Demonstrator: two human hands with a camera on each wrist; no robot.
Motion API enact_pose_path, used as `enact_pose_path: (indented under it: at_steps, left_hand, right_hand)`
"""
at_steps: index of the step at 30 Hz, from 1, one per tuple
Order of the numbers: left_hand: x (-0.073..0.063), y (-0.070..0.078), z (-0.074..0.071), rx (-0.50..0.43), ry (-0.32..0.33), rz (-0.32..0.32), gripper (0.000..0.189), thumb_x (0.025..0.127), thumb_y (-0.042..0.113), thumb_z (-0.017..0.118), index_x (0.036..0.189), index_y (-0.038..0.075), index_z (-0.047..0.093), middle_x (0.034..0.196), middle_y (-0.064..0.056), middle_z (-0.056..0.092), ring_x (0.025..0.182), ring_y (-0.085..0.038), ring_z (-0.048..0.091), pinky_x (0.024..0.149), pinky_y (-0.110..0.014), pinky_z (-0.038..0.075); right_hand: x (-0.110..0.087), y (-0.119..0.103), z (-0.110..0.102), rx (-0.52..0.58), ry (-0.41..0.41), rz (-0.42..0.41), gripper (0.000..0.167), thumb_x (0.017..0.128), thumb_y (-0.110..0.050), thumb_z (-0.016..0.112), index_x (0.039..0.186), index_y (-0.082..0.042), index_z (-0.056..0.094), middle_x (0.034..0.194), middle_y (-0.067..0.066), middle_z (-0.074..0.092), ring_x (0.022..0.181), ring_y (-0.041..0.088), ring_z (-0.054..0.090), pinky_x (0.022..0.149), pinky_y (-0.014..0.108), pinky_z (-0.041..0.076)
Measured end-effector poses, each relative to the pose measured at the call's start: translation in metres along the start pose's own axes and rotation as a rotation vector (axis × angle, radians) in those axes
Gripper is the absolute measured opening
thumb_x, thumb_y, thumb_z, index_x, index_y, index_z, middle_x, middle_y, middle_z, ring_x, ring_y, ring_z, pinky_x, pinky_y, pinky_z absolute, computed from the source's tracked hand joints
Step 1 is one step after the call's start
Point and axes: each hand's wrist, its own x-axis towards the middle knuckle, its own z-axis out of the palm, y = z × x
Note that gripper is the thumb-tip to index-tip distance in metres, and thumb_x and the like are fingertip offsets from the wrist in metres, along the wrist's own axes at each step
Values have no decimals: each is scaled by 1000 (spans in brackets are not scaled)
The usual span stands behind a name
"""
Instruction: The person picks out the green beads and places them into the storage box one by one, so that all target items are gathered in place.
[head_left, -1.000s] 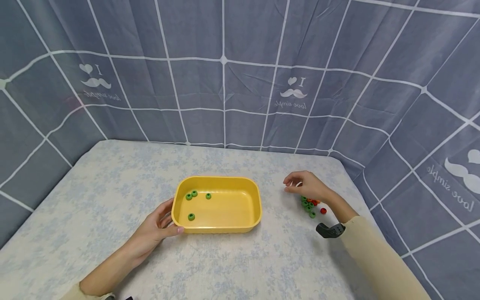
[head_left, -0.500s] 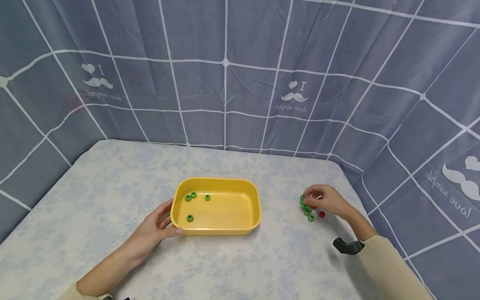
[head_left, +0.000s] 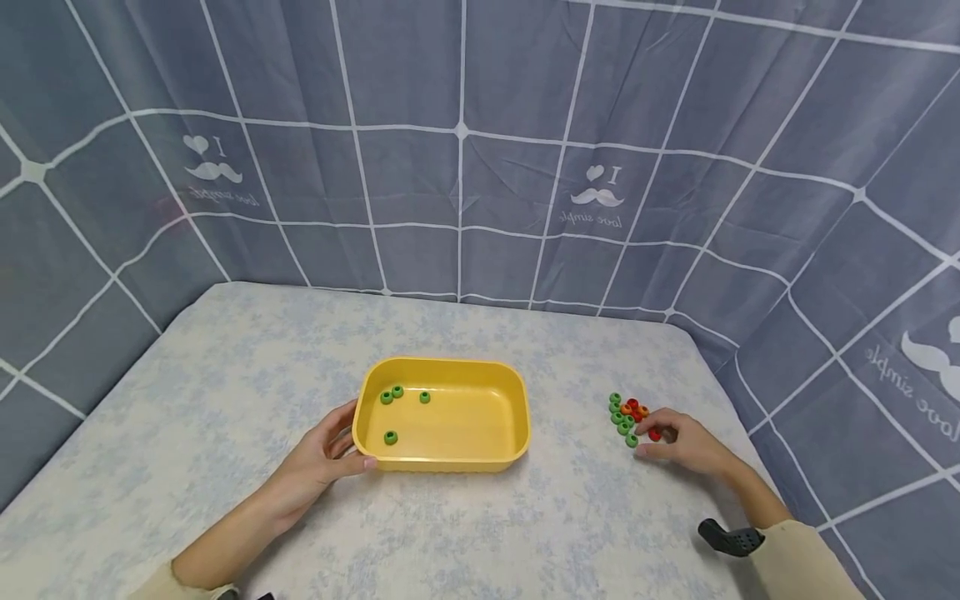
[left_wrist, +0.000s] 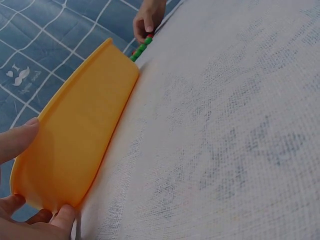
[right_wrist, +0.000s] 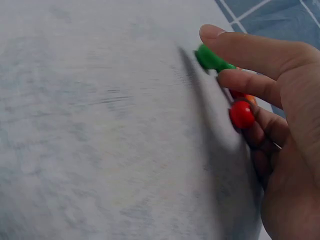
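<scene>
My left hand grips the left end of a yellow plastic tray, thumb at the rim and fingers against the outer wall. Several green beads lie inside the tray, toward its left side. To the right, my right hand is low over the table beside a cluster of green, red and orange beads. Its thumb and index finger are apart, near the closest green bead. A red bead sits by the fingers in the right wrist view. Nothing is visibly pinched.
A pale blue patterned cloth covers the table. A blue-grey curtain with white grid lines hangs behind it and along its sides. The bead cluster lies between the tray and the right hand.
My right hand first moved back from beside the tray to the beads, then toward the near right end of the cluster, uncovering orange and red beads. The left hand keeps its grip.
</scene>
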Motion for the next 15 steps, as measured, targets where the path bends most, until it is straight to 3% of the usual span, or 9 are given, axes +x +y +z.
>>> enact_pose_path:
  at_steps: [7,15]
  left_hand:
    - [3,-1,-1,7,17,-24,97,94,9,78,167,12,14,171,-14,10,153,-39,20,106,-31,47]
    - [3,-1,0,17,22,-28,97,94,10,78,167,13,14,171,-14,9,154,-38,18,108,-33,46]
  right_hand:
    - [3,8,15,-120,83,-16,29,83,-29,89,101,-16,71,94,-2,56,84,15,48,69,30,41]
    - [4,8,16,-118,151,-9,20,85,-24,88,98,-15,75,94,-4,63,82,13,54,68,30,47]
